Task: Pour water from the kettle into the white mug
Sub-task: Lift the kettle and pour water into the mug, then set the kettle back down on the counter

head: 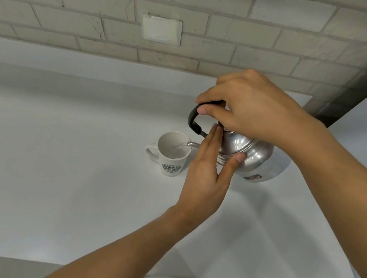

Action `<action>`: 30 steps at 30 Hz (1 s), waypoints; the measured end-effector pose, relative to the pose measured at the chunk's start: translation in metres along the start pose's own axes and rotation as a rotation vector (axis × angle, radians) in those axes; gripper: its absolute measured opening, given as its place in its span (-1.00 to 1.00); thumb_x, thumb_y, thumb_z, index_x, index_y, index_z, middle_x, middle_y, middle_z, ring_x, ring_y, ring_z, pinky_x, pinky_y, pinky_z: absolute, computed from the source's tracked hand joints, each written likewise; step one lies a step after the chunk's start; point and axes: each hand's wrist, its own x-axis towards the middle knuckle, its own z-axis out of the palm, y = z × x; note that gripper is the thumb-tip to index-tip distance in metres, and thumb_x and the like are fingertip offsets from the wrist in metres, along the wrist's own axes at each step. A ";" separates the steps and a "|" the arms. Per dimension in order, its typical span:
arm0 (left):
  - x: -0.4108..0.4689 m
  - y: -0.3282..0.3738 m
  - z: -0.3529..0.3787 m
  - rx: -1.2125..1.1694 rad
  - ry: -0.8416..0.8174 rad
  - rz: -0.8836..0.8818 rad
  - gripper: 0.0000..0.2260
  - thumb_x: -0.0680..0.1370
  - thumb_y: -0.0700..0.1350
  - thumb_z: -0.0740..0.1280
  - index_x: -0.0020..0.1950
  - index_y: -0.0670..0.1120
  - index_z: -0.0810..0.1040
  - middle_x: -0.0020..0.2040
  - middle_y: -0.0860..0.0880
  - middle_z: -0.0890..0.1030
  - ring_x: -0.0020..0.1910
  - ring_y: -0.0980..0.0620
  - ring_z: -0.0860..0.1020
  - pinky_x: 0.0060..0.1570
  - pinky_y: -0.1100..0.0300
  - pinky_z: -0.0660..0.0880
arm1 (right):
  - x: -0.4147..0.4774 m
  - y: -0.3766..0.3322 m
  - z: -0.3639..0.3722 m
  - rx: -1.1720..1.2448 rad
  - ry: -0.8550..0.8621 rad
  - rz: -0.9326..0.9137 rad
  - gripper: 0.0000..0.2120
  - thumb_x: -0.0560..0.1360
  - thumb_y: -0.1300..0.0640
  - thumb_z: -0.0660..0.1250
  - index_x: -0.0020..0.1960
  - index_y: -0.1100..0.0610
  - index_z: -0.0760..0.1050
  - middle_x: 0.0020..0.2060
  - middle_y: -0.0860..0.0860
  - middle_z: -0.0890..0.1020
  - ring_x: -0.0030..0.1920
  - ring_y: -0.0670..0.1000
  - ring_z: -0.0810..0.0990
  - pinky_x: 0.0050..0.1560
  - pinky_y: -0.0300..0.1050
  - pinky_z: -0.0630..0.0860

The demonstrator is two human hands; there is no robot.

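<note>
Steel kettle point(252, 155): tilted over the white counter point(55, 180), spout streaming water into white mug point(172, 152) beside it. Right hand point(247, 107): closed around black handle. Left hand point(208, 172): open, fingers steadying kettle's lid.

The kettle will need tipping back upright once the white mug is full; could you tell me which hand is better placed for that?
Probably the right hand: it grips the kettle's black handle, so it controls the tilt. The left hand only rests open against the body.
</note>
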 end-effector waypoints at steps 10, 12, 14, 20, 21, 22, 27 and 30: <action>-0.003 -0.010 -0.006 0.150 0.015 0.103 -0.64 0.67 0.11 0.37 0.45 0.15 0.41 0.53 0.11 0.39 0.46 0.50 0.29 0.43 0.40 0.38 | -0.051 0.035 0.021 0.231 0.280 0.157 -0.75 0.57 -0.03 0.40 0.22 -0.02 0.68 -0.14 -0.07 0.69 -0.20 -0.20 0.53 -0.08 -0.40 0.35; 0.001 -0.009 -0.010 0.095 0.111 0.115 -0.75 0.69 0.05 0.36 0.31 0.16 0.37 0.31 0.10 0.47 0.31 0.34 0.46 0.28 0.07 0.60 | -0.062 0.043 0.026 0.289 0.375 0.191 -0.76 0.56 -0.01 0.43 0.20 0.01 0.69 -0.16 -0.13 0.67 -0.22 -0.27 0.54 -0.12 -0.45 0.33; 0.012 -0.004 -0.014 0.096 0.188 0.102 -0.76 0.70 0.03 0.32 0.33 0.09 0.36 0.27 0.08 0.48 0.26 0.32 0.49 0.14 0.05 0.64 | -0.071 0.052 0.031 0.344 0.464 0.221 -0.76 0.55 0.00 0.45 0.18 0.03 0.70 -0.21 -0.19 0.63 -0.27 -0.26 0.54 -0.17 -0.43 0.34; 0.073 0.012 -0.017 0.315 -0.018 0.116 -0.58 0.77 0.00 0.21 0.65 0.00 0.34 0.32 0.01 0.58 0.12 0.12 0.64 0.21 0.29 0.51 | -0.080 0.080 0.048 0.438 0.581 0.288 -0.76 0.53 -0.02 0.46 0.17 0.02 0.70 -0.21 -0.18 0.65 -0.29 -0.17 0.56 -0.20 -0.36 0.40; 0.082 0.011 -0.016 0.344 -0.039 0.132 -0.62 0.78 -0.04 0.21 0.61 -0.01 0.40 0.22 0.03 0.63 0.05 0.09 0.65 0.13 0.35 0.48 | -0.078 0.085 0.053 0.451 0.589 0.300 -0.76 0.53 -0.02 0.47 0.16 0.02 0.71 -0.22 -0.19 0.65 -0.29 -0.17 0.56 -0.19 -0.37 0.39; 0.091 0.008 -0.014 0.368 -0.039 0.142 -0.66 0.78 -0.07 0.21 0.55 -0.04 0.47 0.11 0.05 0.65 0.00 0.05 0.64 0.03 0.44 0.45 | -0.075 0.091 0.058 0.476 0.600 0.315 -0.76 0.52 -0.03 0.47 0.16 0.02 0.71 -0.21 -0.21 0.65 -0.27 -0.19 0.57 -0.18 -0.40 0.39; 0.139 -0.008 -0.005 0.443 0.004 0.140 -0.73 0.77 -0.12 0.22 0.42 -0.12 0.56 -0.01 0.06 0.64 -0.13 0.05 0.56 -0.16 0.53 0.38 | -0.050 0.129 0.088 0.648 0.603 0.436 -0.65 0.49 -0.13 0.45 0.25 -0.07 0.63 -0.04 -0.24 0.68 -0.03 -0.23 0.65 -0.01 -0.38 0.52; 0.173 -0.023 -0.002 0.456 0.031 0.090 -0.75 0.76 -0.15 0.20 0.39 -0.14 0.57 -0.03 0.00 0.63 -0.11 -0.05 0.56 -0.23 0.34 0.36 | -0.032 0.156 0.110 0.686 0.565 0.530 -0.55 0.52 -0.22 0.37 0.34 -0.08 0.54 0.13 -0.11 0.66 0.12 -0.15 0.62 0.15 -0.26 0.51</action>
